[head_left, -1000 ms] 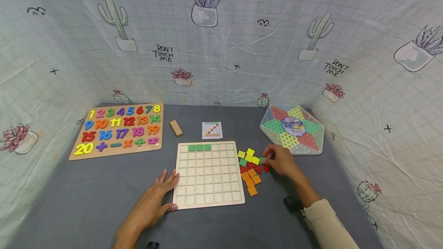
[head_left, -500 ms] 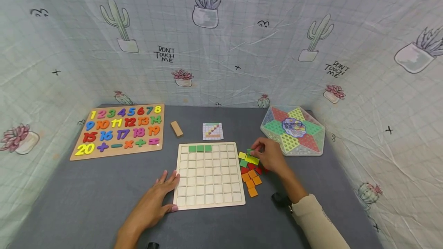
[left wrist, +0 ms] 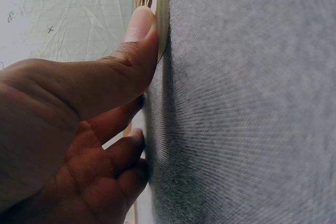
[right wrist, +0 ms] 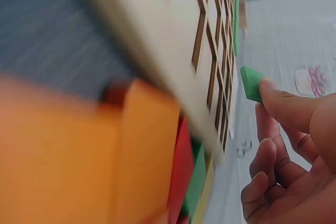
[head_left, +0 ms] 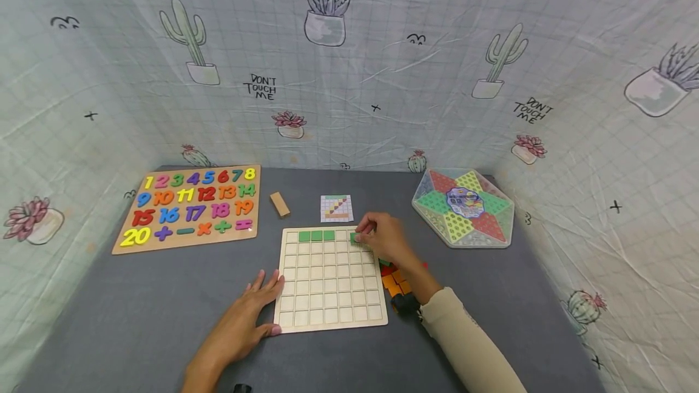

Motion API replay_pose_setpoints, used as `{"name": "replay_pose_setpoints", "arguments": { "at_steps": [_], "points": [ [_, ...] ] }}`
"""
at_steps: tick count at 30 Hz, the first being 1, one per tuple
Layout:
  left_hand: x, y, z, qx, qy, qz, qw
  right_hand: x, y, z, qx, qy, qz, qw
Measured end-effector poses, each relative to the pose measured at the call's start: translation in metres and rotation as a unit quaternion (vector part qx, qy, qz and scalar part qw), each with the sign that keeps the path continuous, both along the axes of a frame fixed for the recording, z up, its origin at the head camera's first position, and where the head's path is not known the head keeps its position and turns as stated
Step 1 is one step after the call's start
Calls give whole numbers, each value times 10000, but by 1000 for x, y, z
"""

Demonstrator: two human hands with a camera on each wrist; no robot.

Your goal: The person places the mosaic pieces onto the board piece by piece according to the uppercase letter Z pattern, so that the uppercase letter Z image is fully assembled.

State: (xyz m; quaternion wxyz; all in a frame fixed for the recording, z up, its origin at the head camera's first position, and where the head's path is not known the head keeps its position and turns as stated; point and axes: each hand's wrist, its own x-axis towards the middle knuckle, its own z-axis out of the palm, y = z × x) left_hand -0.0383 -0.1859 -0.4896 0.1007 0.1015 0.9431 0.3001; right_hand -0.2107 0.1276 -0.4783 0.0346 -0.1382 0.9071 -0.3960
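Observation:
A wooden grid board [head_left: 317, 287] lies on the dark grey table, with three green square tiles [head_left: 317, 236] set in its top row. My left hand [head_left: 240, 320] rests at the board's left edge, fingers spread and thumb touching the lower left corner. Over the top right part of the grid, my right hand [head_left: 384, 238] pinches a green square tile [right wrist: 252, 83] between thumb and fingertips. In the right wrist view that tile is tilted and appears held above the board. Under the right forearm, loose orange tiles [head_left: 394, 284] are partly hidden.
A small pattern card [head_left: 336, 208] lies behind the board, a wooden block [head_left: 280, 204] to its left. The number puzzle board [head_left: 191, 208] stands far left. At the back right is a hexagonal box [head_left: 464, 206]. A printed cloth [head_left: 349, 71] hangs behind.
My right hand has carried the green tile leftward from the loose pile to above the board's top right. The left hand has stayed at the board's edge.

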Motion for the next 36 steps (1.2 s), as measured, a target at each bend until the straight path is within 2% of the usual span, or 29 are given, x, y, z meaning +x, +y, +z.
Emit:
{"name": "replay_pose_setpoints", "arguments": {
  "at_steps": [5,10,21,28,33,36],
  "points": [
    [0,1,0,-37,-19,15,10000,-8,-21,-3,149,-26,52,9999],
    [-1,1,0,-45,-21,31,10000,-12,-35,-3,426,-220,-34,9988],
    [-1,2,0,-34,-78,73,9999,-18,-46,-1,854,-287,-193,9957],
    [-1,2,0,-2,-39,52,10000,-20,-41,1,912,-295,152,9953],
    [-1,2,0,-2,-62,74,10000,-18,-29,8,579,-645,449,9952],
    [0,2,-1,-18,-51,84,9999,-14,-18,11,425,-679,568,9952]
  ]
}}
